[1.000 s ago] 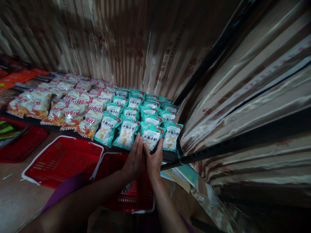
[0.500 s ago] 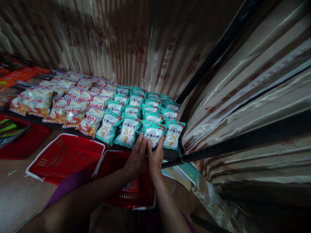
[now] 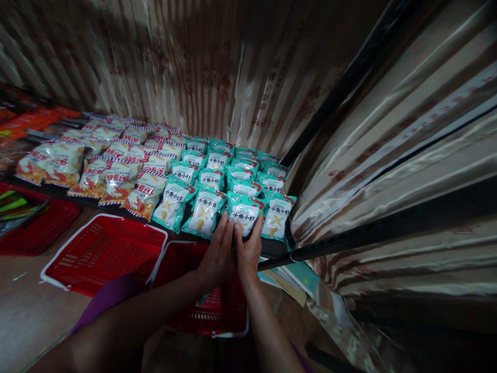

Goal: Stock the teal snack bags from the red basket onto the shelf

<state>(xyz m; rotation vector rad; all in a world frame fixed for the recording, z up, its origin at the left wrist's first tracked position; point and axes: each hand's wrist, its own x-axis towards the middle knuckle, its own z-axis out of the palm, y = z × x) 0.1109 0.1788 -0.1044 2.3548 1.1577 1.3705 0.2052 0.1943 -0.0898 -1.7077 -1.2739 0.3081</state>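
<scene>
Rows of teal snack packets (image 3: 233,171) lie on a dark shelf (image 3: 274,249), with white and red snack packets (image 3: 116,166) to their left. My left hand (image 3: 217,254) and my right hand (image 3: 248,247) meet at the shelf's front edge. Both press on the near end of one teal front-row packet (image 3: 244,211), fingers stretched along its sides. The left fingers lie between this packet and the neighbouring teal packet (image 3: 202,211).
Two red plastic baskets (image 3: 103,254) sit on the floor below the shelf, one under my forearms (image 3: 205,311). A shiny striped curtain (image 3: 388,155) hangs behind and to the right. Papers (image 3: 295,282) lie under the shelf's right end. More goods (image 3: 23,124) lie far left.
The view has shifted slightly. My hands stay on the same teal packet, pushed a little further onto the shelf.
</scene>
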